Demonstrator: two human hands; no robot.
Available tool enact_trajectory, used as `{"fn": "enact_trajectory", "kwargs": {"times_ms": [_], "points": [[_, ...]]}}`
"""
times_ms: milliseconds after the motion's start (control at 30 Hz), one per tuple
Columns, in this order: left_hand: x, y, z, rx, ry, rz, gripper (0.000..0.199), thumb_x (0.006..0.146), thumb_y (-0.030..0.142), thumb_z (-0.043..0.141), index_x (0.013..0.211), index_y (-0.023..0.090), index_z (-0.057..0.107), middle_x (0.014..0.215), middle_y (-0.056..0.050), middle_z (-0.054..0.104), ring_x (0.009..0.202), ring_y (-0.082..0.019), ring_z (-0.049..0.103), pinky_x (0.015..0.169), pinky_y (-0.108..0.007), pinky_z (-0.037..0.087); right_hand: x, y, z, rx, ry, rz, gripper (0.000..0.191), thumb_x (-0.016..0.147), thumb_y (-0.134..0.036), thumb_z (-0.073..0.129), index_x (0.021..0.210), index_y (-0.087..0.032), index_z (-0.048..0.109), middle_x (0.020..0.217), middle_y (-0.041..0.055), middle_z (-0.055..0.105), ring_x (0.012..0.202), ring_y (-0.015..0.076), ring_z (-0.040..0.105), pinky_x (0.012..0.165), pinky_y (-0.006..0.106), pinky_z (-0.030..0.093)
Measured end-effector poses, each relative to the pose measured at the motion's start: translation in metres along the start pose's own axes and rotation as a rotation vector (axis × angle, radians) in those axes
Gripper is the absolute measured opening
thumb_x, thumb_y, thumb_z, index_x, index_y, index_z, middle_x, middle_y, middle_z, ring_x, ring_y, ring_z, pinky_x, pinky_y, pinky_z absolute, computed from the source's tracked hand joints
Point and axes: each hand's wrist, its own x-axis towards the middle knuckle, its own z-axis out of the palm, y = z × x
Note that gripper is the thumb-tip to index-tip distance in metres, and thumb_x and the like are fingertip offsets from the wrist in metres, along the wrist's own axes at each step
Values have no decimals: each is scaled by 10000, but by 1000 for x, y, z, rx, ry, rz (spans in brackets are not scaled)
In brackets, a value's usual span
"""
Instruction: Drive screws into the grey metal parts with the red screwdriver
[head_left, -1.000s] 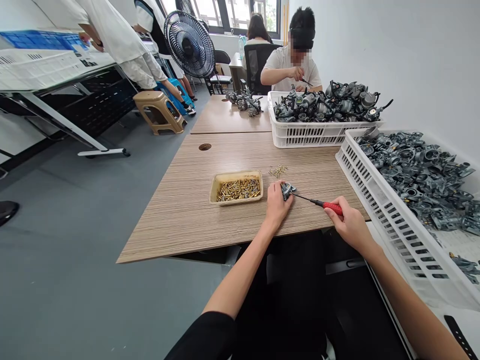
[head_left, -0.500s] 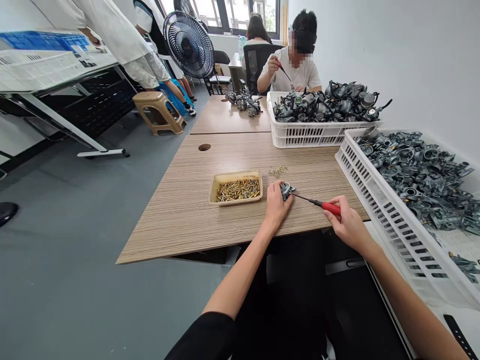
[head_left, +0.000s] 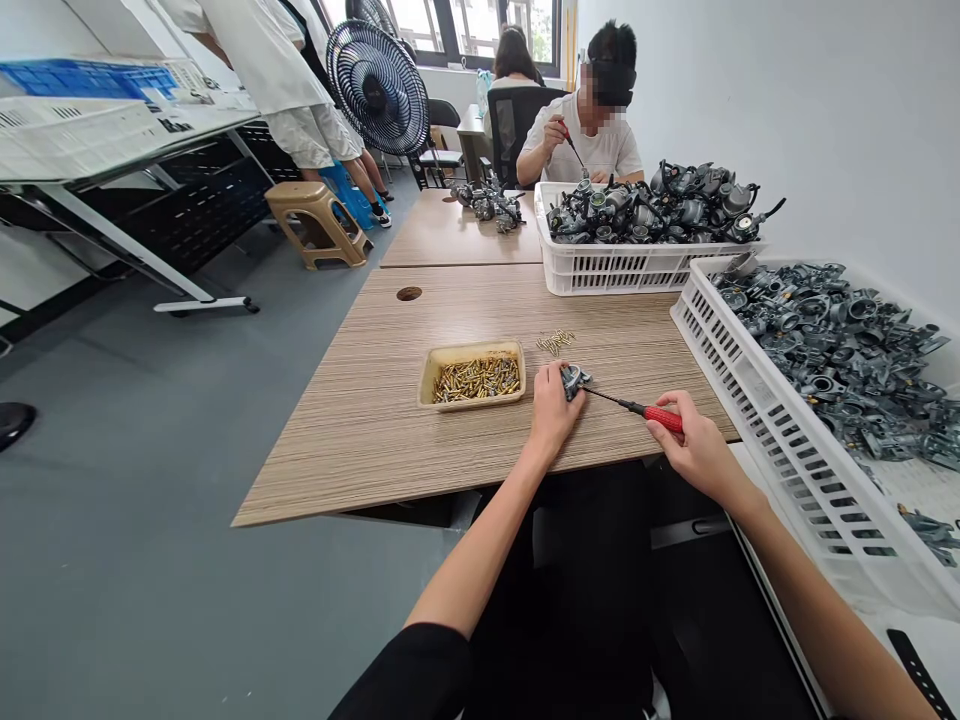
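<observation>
My left hand [head_left: 553, 408] is closed around a small grey metal casting [head_left: 574, 380], keeping it on the wood-grain table [head_left: 360, 420]. In my right hand [head_left: 694, 445] is a screwdriver [head_left: 664, 417] with a red handle and a dark shaft. Its tip meets the near right side of the casting; the exact contact spot is too small to make out. Just left of my left hand stands a cream plastic tub [head_left: 472, 405] full of brass-coloured and silvery small parts. A little pile of brass pieces [head_left: 555, 342] lies beyond the casting.
A white crate [head_left: 780, 430] of grey castings borders the right side. Behind it, another white crate [head_left: 645, 272] holds dark carburetor-like assemblies. Opposite sits a co-worker [head_left: 592, 140] with a screwdriver. More assemblies [head_left: 491, 205] lie at the far left, and a fan [head_left: 377, 90] stands beyond.
My hands, the casting and the screwdriver stay almost in place. Across the table the co-worker's screwdriver hand has lowered slightly, and a person standing at the back left has shifted.
</observation>
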Motion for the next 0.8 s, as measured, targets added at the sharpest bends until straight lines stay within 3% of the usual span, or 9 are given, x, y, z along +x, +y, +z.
{"fn": "enact_trajectory", "kwargs": {"times_ms": [100,367,567,800], "points": [[0,0,0,7,-1,-1,459,827,102,663,1231,234,491,1186,-97,589,1179,-285,562,1039,-447,492,-1,2,1,16,9,-33,298,992,-463,527,1197,-262,452,825,7,677,631,226,622,625,306,426],[-1,-1,0,9,5,9,459,838,113,665,1243,243,490,1192,-90,583,1179,-277,566,1036,-436,492,0,1,1,42,5,10,242,991,-501,517,1027,-272,446,818,20,688,688,250,670,655,317,444],[-1,-1,0,0,8,11,463,830,106,668,1236,245,494,1186,-88,589,1169,-279,569,1030,-438,496,1,-1,0,19,-6,30,268,994,-538,497,958,-277,448,723,2,651,618,249,629,633,314,407],[0,-2,1,-10,16,12,427,855,127,653,1235,237,495,1182,-96,591,1168,-282,569,1024,-441,498,1,0,0,31,-19,24,240,1001,-516,492,1031,-279,468,682,-25,613,580,234,596,635,310,409]]}}
